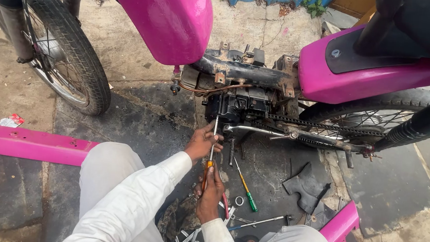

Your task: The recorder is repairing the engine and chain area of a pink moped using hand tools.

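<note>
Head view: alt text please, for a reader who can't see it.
A person in white sleeves works a screwdriver into a pink motorbike's black engine; the left hand steadies the shaft and the right hand grips the handle. A green-handled screwdriver and loose pink panels lie on the ground.

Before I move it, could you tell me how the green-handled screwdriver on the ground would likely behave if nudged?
The green-handled screwdriver looks stiff: a thin straight metal shaft. Its rounded handle suggests it may roll a little on the ground. It is probably light, being slim and small next to the hands.
</note>
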